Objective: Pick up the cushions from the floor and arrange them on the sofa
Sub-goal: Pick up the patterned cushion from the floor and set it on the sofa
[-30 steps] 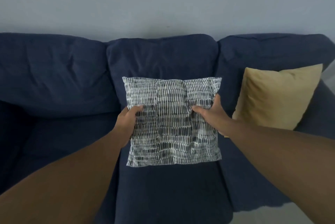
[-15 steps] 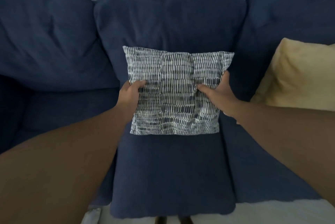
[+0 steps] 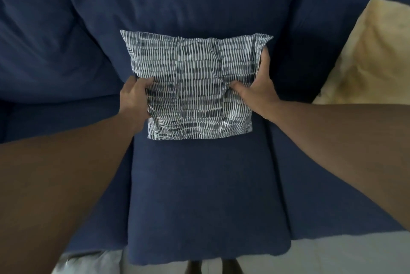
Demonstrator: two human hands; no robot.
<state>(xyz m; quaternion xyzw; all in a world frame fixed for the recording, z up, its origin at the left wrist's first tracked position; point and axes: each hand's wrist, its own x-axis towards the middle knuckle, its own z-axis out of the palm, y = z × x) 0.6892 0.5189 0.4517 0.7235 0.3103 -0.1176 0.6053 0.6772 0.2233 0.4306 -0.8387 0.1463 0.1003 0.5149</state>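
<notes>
A dark navy fabric sofa [image 3: 199, 196] fills nearly the whole view, its soft upholstery gently creased, with plump back cushions above and a long rectangular middle seat cushion running toward the camera. At the right edge a mustard-yellow cushion [image 3: 372, 56] with a slightly fuzzy surface leans against the sofa's right back section, cut off by the frame. In the middle stands the patterned cushion [image 3: 195, 87], a square, limp pillow in thin woven cloth printed with short white dashes over grey and dark blue; its lower edge sits on the middle seat and its top leans against the middle back cushion, the corners flattened into flaps. The left hand [image 3: 133, 98] grips its left edge, thumb curled over the front and bunching the cloth. The right hand [image 3: 255, 89] grasps the right edge, thumb pressed into the front face, fingers reaching up along the side. A strip of pale floor [image 3: 332, 251] shows below the sofa.
</notes>
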